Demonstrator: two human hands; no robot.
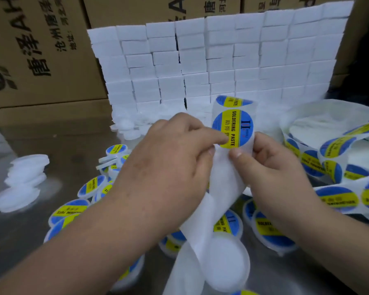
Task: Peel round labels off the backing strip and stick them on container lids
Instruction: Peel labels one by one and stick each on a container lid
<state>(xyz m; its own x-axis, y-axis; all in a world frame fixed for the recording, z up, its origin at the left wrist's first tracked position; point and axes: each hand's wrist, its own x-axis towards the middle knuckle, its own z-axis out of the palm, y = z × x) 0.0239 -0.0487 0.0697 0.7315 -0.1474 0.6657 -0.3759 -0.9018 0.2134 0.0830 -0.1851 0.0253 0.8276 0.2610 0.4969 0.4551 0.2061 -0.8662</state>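
Hands: left hand [168,160] pinches one label [232,127], right hand [271,167] grips one backing strip [224,186].

Plain lids [19,182] left; labelled lids [77,209] centre; boxes [217,60] perhaps behind.

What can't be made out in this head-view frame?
- Head view: whether the label is lifted off the backing strip; the left hand covers that edge.
- Grip of the right hand: hidden behind the strip.
- The loose label strip: cut off at the right edge.
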